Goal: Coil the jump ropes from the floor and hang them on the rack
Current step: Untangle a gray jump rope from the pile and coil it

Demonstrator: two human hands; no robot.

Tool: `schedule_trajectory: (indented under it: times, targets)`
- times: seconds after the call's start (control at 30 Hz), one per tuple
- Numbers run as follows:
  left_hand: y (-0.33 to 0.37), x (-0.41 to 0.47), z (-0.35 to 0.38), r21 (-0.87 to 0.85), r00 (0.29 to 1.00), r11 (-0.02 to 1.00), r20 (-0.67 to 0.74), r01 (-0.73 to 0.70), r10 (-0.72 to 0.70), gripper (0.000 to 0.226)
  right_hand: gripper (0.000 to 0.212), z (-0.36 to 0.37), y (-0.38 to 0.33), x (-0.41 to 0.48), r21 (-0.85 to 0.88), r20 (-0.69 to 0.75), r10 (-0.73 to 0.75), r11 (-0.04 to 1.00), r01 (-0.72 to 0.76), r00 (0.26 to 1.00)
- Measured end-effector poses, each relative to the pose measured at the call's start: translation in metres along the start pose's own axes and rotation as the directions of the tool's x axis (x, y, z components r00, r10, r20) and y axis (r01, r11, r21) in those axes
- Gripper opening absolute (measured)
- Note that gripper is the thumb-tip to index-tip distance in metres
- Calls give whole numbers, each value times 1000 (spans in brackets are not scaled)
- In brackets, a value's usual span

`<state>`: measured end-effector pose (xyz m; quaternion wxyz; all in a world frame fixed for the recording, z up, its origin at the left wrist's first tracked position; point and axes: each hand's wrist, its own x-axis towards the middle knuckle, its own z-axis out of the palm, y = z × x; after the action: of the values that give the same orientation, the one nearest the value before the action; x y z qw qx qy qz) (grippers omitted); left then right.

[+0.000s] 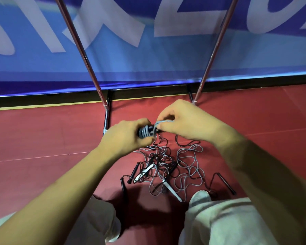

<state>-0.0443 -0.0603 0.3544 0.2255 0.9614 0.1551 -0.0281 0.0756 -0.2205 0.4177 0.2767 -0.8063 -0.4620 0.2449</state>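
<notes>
One jump rope is being coiled, and the job is judged to be near its start; a small bundle [146, 132] of grey rope, wound round dark handles, is held up over the floor, just in front of the foot of the rack; the bundle is gripped by the left hand [129, 137], with the fingers curled round it; a loop of the grey rope is pinched by the right hand [185, 119] at the right end of the bundle; a loose cord is seen hanging from the bundle down to the pile, so this coil is not thought to be finished. Nothing is seen hung on the rack [81, 48]; only its two thin red poles and dark foot bars are shown, and its top is out of view. The other ropes are left in a tangled pile [166, 167] on the red floor [42, 135], nearer than the hands, between the knees; grey and dark cords are crossed over each other there, with black handles and a white handle [173, 190] mixed in; how many ropes there are cannot be told; one black handle [227, 183] is laid apart on the right, near a pale shoe [200, 196]; a big blue banner [148, 55] is hung behind the rack, at the far side. The tangle is judged to be the main thing in the way; the hanging cord may be caught in it when more is wound.
</notes>
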Motion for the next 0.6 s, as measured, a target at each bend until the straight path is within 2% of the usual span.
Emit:
schedule_trajectory:
  times: [0.07,0.17,0.23,0.3,0.37,0.43,0.5,0.6]
  targets:
    - [6,-4,-2,-23,989,999,138,-48,51,51,11,-2,-1,-1,3,7,-39,999,39,999]
    - [12,-8,0,-49,970,981,151,-187,192,48,4,0,2,-1,53,-9,-49,997,49,999]
    - [11,-10,-1,-224,944,941,156,-254,292,44,12,-3,8,0,90,-79,-22,996,30,997]
    - [12,-11,-3,-501,934,836,133,-224,330,35,15,-9,14,2,151,-151,6,988,17,989]
    - [15,-10,-7,-737,958,656,41,-162,284,21,14,-14,20,5,168,-183,37,986,-6,982]
    - [16,-7,-10,-839,983,528,-36,-129,183,20,15,-13,23,7,199,-118,68,979,-44,991]
    - [16,-4,-11,-894,994,437,-58,-95,97,20,18,-9,24,6,238,-20,98,967,-90,995]
    - [18,-2,-12,-931,998,360,-62,-58,1,39,14,-7,26,5,237,34,117,964,-122,993]
